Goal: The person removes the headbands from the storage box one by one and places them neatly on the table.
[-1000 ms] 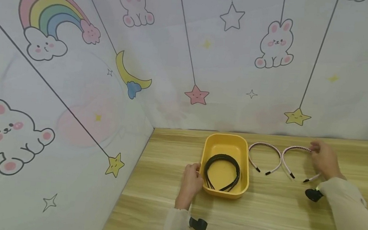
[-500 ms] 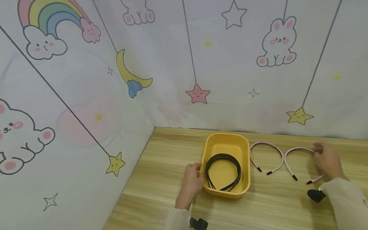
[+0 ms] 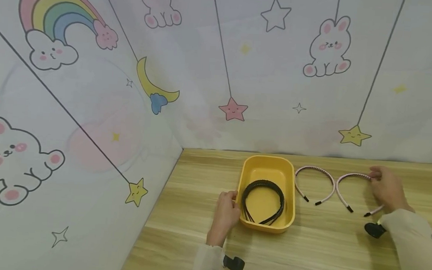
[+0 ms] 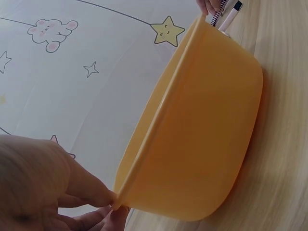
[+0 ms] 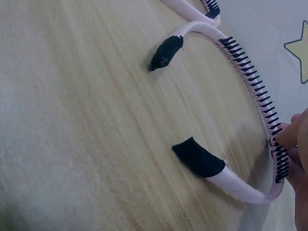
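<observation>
My left hand (image 3: 225,213) pinches the left rim of a yellow plastic bin (image 4: 202,125) between thumb and fingers. Black toothed headbands (image 3: 282,202) lie stacked inside the bin, towards its near end. To the right, my right hand (image 3: 389,189) pinches the upper right part of a pink headband (image 5: 240,186) with black teeth and black end tips. Part of that headband is hidden behind the hand in the head view. A second pink headband (image 3: 316,167) lies on the table between the bin and the held one, with their curves touching or nearly so.
The wood-grain table (image 3: 312,259) runs back to a white wall cloth (image 3: 272,84) printed with rabbits and stars. Another printed wall (image 3: 94,202) borders the table on the left. A black wrist camera (image 3: 234,264) sits at each wrist.
The head view has shifted slightly. Both hands keep their holds on the bin rim and the pink headband, with no clear movement of either thing.
</observation>
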Demonstrator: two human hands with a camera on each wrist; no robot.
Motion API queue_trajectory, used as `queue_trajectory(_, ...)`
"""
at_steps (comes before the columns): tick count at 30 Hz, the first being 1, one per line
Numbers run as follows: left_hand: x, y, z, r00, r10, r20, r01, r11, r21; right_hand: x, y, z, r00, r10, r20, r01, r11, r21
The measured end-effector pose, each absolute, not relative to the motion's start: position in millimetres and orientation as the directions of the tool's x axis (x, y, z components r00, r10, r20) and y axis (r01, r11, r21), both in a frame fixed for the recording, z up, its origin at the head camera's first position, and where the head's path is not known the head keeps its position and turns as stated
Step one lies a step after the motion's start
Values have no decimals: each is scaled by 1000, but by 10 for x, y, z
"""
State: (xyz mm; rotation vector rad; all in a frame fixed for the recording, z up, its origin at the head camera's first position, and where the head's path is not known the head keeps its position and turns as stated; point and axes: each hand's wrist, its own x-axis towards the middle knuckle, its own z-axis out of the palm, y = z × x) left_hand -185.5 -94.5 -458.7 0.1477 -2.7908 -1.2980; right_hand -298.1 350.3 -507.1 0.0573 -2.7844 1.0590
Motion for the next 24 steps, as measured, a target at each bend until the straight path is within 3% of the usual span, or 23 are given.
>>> queue_trajectory(11, -1835, -935, -4592, -994, -108, 9, -62, 636, 769, -3017, 3487, -5057, -991, 6, 133, -81, 763, -641)
queue_trajectory(24, -1859, -950, -4603, -993, -112, 26, -52, 635, 770, -3056, 3457, -5065, -983, -13, 182, -126, 773, -622)
